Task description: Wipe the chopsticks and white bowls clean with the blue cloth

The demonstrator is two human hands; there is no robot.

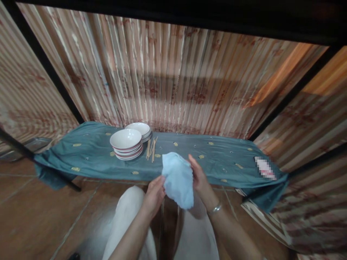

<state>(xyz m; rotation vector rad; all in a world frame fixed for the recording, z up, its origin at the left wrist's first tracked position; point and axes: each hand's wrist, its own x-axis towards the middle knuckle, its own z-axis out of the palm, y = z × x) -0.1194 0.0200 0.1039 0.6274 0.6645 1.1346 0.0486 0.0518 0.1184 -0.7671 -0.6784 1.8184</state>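
Note:
A light blue cloth (177, 180) hangs in front of me, above my knees near the table's front edge. My left hand (156, 193) pinches its left edge between closed fingers. At the cloth's right side, my right hand (198, 176) grips the edge, its fingers partly hidden behind the fabric. Whether anything lies under or inside the cloth cannot be seen. Beyond it on the table lie several wooden chopsticks (153, 150), loosely spread. To their left stands a stack of white bowls (126, 139) with reddish rims, and behind that a second stack of white dishes (138, 127).
A teal patterned tablecloth (189, 144) covers the low table. A flat blurred-out item (265, 168) lies at its right end. Black frame posts (51, 66) rise around it, with striped curtains (173, 79) behind. A metal tray (34, 144) sits at far left.

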